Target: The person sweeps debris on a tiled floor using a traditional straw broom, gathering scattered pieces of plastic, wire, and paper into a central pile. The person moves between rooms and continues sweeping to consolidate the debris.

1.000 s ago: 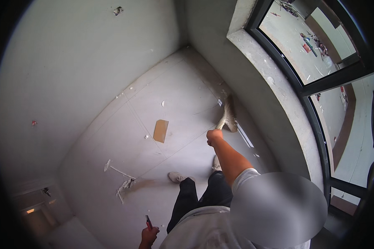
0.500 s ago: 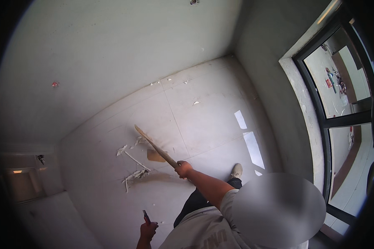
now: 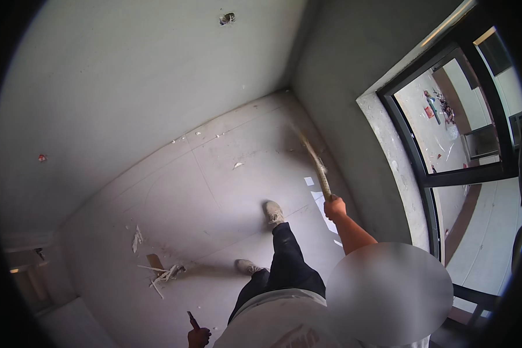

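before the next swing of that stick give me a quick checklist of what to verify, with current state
1. Right hand closed around the wooden stick: ok.
2. Stick's far end away from the wall: cannot tell, it is motion-blurred.
3. Left hand closed on the small dark tool, held low at the side: ok.
4. Feet planted apart on the floor: ok.
5. Debris pile away from the shoes: ok, it lies off to the left.
6. Window away from the stick: cannot tell, close on the right.

debris [image 3: 159,269] on floor [image 3: 214,191], window [image 3: 458,133] right
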The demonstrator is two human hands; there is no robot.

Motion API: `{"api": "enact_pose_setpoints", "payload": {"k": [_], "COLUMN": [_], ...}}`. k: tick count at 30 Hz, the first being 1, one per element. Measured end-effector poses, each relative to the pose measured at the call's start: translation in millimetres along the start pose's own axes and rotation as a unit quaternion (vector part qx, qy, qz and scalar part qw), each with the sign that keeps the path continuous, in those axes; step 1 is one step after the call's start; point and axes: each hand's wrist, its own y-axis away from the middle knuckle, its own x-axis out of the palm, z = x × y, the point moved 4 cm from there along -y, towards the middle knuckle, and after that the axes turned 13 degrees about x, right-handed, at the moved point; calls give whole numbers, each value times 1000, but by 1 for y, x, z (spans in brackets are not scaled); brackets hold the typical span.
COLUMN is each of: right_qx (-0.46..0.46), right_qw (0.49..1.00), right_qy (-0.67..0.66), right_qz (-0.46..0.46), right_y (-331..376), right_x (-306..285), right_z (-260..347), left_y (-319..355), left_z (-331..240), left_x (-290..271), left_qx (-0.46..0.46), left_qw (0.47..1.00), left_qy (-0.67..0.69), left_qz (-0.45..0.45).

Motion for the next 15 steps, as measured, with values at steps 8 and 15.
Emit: {"api": "enact_pose_setpoints", "payload": {"k": [8, 15], "right_qx": [95, -65], "right_qw": [989, 929], "right_qy": [-38, 107], "right_qz": [111, 348], "right_y": [-95, 114], "right_x": [58, 207], "right_z": [91, 179], "left_y": [-97, -134], "left_z": [-335, -417], "left_x": [-100, -141], "left_qx": [-273, -118], "left_qw": [934, 971], "left_qy": [207, 157], "left_qz": [-101, -136]}}
